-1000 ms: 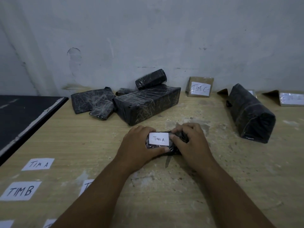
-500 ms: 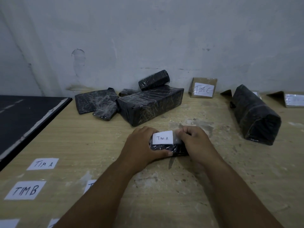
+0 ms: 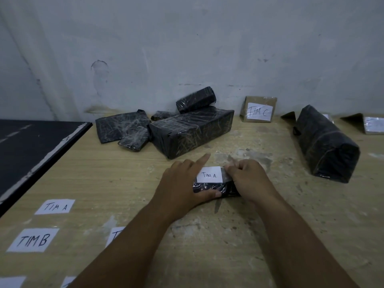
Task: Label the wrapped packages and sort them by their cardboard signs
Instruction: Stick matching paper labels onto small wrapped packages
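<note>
A small black wrapped package [image 3: 209,187] lies on the wooden table [image 3: 207,235] in front of me, with a white "TIM A" label [image 3: 209,174] on its top. My left hand [image 3: 182,183] holds the package's left end, thumb along its front side and forefinger stretched out straight past the label. My right hand [image 3: 247,179] has curled fingers at the label's right edge and covers the package's right end. Loose paper labels "TIM A" [image 3: 55,206] and "TIM B" [image 3: 33,240] lie at the near left. A cardboard sign "TIM C" [image 3: 259,110] leans against the wall.
Several black wrapped packages [image 3: 191,132] are piled at the back centre. A long black package [image 3: 326,144] lies at the right, in front of two more cardboard signs [image 3: 374,125]. A black board [image 3: 31,146] covers the table's left. More labels [image 3: 114,235] sit partly under my left arm.
My left forefinger has lifted and straightened past the label. My right hand's fingers have moved to the label's right edge. The package stays in place.
</note>
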Action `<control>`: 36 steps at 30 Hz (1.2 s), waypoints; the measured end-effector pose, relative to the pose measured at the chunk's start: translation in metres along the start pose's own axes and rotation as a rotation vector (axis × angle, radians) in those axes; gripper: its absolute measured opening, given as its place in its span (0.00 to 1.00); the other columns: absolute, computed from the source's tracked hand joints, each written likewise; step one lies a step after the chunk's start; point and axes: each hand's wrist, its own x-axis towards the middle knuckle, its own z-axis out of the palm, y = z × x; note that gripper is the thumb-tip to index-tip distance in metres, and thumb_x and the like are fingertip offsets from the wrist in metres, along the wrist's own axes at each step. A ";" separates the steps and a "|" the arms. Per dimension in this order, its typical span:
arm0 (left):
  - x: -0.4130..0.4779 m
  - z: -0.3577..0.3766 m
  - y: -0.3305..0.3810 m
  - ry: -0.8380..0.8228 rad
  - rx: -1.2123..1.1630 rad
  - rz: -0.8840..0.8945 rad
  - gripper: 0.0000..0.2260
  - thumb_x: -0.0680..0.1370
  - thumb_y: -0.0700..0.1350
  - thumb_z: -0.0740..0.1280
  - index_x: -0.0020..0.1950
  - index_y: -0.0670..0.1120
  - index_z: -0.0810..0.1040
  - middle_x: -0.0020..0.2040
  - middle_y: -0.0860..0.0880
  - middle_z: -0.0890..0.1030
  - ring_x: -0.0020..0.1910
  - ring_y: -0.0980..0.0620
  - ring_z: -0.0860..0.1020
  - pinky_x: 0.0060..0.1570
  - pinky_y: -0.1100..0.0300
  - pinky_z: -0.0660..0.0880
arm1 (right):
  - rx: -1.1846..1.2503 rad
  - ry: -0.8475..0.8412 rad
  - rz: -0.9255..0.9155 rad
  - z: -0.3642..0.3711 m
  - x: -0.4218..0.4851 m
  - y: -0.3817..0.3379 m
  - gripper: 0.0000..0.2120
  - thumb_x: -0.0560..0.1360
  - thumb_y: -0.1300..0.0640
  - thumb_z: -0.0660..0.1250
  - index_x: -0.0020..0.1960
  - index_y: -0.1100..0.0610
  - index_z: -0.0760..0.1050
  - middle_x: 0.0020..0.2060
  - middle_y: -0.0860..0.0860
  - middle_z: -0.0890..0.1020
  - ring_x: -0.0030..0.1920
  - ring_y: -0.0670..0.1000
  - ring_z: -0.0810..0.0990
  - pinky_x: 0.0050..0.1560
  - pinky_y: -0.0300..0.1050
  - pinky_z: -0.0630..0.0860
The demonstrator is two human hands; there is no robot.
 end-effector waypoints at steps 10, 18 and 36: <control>0.000 0.007 0.000 -0.026 0.328 0.124 0.36 0.76 0.73 0.41 0.80 0.58 0.58 0.60 0.48 0.76 0.55 0.47 0.72 0.49 0.52 0.70 | -0.210 0.273 -0.174 0.007 -0.014 0.005 0.05 0.78 0.64 0.64 0.50 0.54 0.72 0.54 0.51 0.68 0.55 0.52 0.71 0.52 0.43 0.68; 0.000 0.005 0.007 -0.067 0.332 0.048 0.47 0.72 0.74 0.40 0.82 0.44 0.55 0.71 0.49 0.73 0.66 0.48 0.70 0.58 0.51 0.66 | -0.558 -0.235 -0.556 0.002 -0.061 0.006 0.30 0.77 0.50 0.49 0.78 0.55 0.64 0.77 0.50 0.66 0.77 0.47 0.60 0.78 0.40 0.45; -0.003 0.003 0.011 -0.073 0.389 0.018 0.46 0.72 0.75 0.41 0.80 0.46 0.60 0.68 0.49 0.73 0.64 0.48 0.70 0.59 0.51 0.69 | -0.889 -0.152 -0.364 -0.003 -0.051 0.006 0.37 0.75 0.51 0.55 0.82 0.52 0.48 0.81 0.49 0.53 0.81 0.52 0.45 0.78 0.58 0.38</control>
